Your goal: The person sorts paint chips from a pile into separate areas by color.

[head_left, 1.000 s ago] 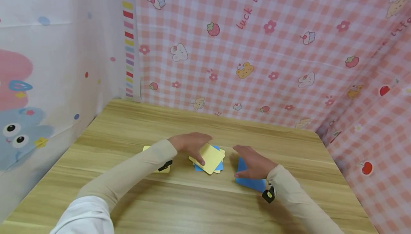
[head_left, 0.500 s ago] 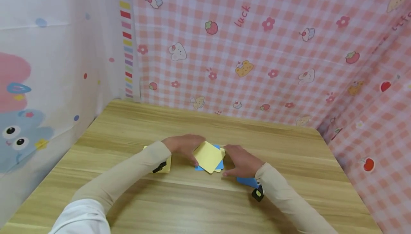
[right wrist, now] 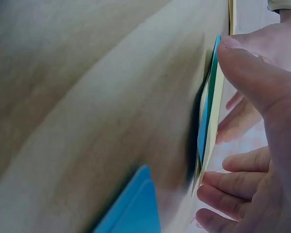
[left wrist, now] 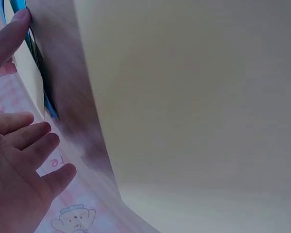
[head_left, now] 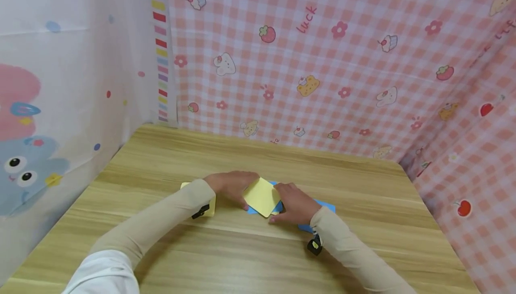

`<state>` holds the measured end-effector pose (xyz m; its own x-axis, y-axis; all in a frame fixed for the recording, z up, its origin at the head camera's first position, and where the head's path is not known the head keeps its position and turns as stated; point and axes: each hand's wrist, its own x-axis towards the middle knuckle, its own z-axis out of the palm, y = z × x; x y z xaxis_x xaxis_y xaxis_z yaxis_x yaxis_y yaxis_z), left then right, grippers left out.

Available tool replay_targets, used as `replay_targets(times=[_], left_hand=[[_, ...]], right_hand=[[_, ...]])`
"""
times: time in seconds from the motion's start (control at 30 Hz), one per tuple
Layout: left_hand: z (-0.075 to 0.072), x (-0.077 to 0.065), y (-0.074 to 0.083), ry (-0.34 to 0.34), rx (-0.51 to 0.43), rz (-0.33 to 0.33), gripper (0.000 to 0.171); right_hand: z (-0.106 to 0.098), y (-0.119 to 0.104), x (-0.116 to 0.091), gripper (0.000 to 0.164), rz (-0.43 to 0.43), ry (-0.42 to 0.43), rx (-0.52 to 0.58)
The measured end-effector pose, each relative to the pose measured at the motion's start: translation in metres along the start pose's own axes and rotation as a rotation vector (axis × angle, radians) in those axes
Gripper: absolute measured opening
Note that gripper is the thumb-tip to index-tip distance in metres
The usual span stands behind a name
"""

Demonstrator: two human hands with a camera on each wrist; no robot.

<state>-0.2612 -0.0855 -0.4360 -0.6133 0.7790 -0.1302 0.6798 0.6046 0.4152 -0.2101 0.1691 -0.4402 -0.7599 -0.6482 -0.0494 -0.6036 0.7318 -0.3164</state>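
Note:
A loose stack of yellow and blue paper squares lies mid-table, with a yellow square [head_left: 262,197] on top, turned to a diamond, and blue corners [head_left: 251,211] poking out beneath. At its left side is my left hand [head_left: 234,186], thumb at the near edge and fingers toward the far one. My right hand [head_left: 296,203] reaches the stack's right side, thumb [right wrist: 232,48] at the edge of the layers and fingers [right wrist: 237,184] slightly bent. In the left wrist view, the left fingers [left wrist: 38,141] are spread beside the stack.
Under my left forearm lies another yellow square [head_left: 209,209]. Blue squares [head_left: 326,205] rest partly hidden behind my right hand and wrist. A wooden tabletop [head_left: 225,253] spreads around, with a checked cloth [head_left: 306,52] hanging at the back and right.
My right hand has moved left from over the blue squares to the stack's right side. My left hand has shifted slightly left, its thumb sliding off the top square toward its edge.

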Motion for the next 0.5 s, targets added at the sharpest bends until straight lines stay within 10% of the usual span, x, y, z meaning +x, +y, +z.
replay_targets(times=[0.5], left_hand=[[0.0026, 0.0009, 0.001, 0.016, 0.042, -0.002, 0.087]], right_hand=[[0.009, -0.0045, 0.0099, 0.093, -0.026, 0.046, -0.059]])
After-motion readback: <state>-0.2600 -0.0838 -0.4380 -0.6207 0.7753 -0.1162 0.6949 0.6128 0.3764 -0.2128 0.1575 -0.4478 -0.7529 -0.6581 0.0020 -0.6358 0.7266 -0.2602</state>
